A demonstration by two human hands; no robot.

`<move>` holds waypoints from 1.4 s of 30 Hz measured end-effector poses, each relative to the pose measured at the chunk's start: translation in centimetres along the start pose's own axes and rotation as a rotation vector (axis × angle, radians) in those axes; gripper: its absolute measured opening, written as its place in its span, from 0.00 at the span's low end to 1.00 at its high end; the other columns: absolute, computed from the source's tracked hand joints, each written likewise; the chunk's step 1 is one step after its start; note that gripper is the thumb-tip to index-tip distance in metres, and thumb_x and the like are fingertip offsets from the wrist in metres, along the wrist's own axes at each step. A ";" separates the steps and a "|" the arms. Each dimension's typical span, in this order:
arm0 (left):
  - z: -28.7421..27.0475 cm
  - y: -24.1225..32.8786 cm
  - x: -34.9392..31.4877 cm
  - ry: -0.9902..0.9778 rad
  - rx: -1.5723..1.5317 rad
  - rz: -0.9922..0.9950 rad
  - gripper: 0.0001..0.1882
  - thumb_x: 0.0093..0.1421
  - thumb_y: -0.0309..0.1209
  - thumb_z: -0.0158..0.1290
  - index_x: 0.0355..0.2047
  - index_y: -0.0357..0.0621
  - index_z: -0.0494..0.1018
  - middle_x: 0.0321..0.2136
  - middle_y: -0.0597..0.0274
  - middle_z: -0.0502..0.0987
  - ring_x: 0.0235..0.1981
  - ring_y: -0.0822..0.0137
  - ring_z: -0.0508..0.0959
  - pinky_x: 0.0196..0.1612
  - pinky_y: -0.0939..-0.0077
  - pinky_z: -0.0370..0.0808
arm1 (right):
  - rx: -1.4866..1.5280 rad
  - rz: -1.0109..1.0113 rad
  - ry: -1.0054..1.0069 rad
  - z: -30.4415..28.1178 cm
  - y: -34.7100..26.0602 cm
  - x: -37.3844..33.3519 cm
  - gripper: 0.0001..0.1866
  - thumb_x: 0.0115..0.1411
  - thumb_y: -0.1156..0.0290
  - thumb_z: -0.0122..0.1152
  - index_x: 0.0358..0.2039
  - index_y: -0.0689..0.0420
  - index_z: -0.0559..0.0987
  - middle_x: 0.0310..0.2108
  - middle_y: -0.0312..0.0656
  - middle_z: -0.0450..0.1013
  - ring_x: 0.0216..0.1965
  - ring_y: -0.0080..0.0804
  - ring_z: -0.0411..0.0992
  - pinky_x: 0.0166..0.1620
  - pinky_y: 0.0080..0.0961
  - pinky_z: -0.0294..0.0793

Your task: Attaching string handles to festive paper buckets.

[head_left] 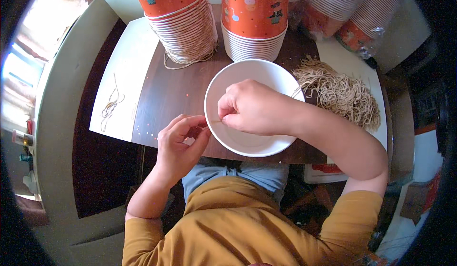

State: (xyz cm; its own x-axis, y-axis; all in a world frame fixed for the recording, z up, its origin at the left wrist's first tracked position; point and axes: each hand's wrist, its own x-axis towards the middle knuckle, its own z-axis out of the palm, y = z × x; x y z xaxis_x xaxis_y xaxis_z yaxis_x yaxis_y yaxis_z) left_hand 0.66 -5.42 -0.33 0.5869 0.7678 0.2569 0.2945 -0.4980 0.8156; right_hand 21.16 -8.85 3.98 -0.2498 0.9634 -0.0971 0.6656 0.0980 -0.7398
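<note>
A paper bucket (254, 66), white inside, stands mouth up at the table's front, in front of me. My right hand (250, 106) reaches over it from the right, fingers curled in a pinch inside the left wall. A short bit of thin tan cord (217, 121) shows between that pinch and the wall. More cord (297, 92) crosses the bucket's right rim. Outside the left wall, my left hand (181, 140) holds thumb and index finger together against or just beside the rim; what lies between the fingertips is too small to make out.
Behind the bucket rises a stack of orange printed buckets (254, 16). Left of it, another stack (178, 25) has tan cords hanging round it. A heap of cut cords (342, 92) lies right. Wrapped stacks (366, 23) stand far right. Loose cords (112, 104) lie left.
</note>
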 end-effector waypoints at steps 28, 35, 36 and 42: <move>0.9 0.6 0.7 0.074 0.156 0.196 0.05 0.50 0.19 0.57 0.29 0.36 0.75 0.23 0.57 0.75 0.22 0.68 0.77 0.25 0.77 0.75 | -0.170 -0.170 0.042 0.7 -0.4 0.4 0.07 0.51 0.74 0.55 0.30 0.59 0.79 0.31 0.49 0.73 0.36 0.47 0.73 0.40 0.37 0.72; 0.9 -2.5 0.4 0.079 -0.234 -0.061 0.02 0.52 0.21 0.55 0.27 0.37 0.73 0.20 0.66 0.72 0.19 0.78 0.71 0.23 0.84 0.68 | -0.083 -0.137 0.053 0.2 -0.2 0.2 0.07 0.53 0.74 0.57 0.31 0.62 0.79 0.30 0.47 0.73 0.33 0.42 0.73 0.38 0.33 0.72; 0.4 -1.9 0.1 0.035 -0.368 -0.173 0.01 0.54 0.21 0.53 0.28 0.36 0.72 0.21 0.71 0.72 0.22 0.82 0.69 0.24 0.87 0.66 | -0.049 -0.084 0.050 0.1 0.0 0.1 0.07 0.53 0.73 0.57 0.31 0.62 0.79 0.30 0.46 0.74 0.32 0.39 0.74 0.38 0.32 0.72; 0.6 -2.9 -0.6 0.070 -0.405 -0.063 0.07 0.53 0.21 0.53 0.35 0.35 0.74 0.28 0.64 0.76 0.25 0.78 0.74 0.30 0.84 0.71 | 0.021 -0.050 0.020 0.2 0.0 0.2 0.08 0.55 0.73 0.57 0.32 0.63 0.79 0.29 0.45 0.73 0.31 0.34 0.73 0.37 0.29 0.72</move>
State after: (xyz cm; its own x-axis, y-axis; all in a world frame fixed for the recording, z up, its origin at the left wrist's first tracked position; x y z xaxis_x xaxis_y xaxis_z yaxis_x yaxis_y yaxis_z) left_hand -0.12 -4.68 -3.16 0.5207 0.8241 0.2231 -0.0008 -0.2609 0.9654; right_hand 20.92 -8.67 3.81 -0.2682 0.9622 -0.0464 0.6373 0.1412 -0.7576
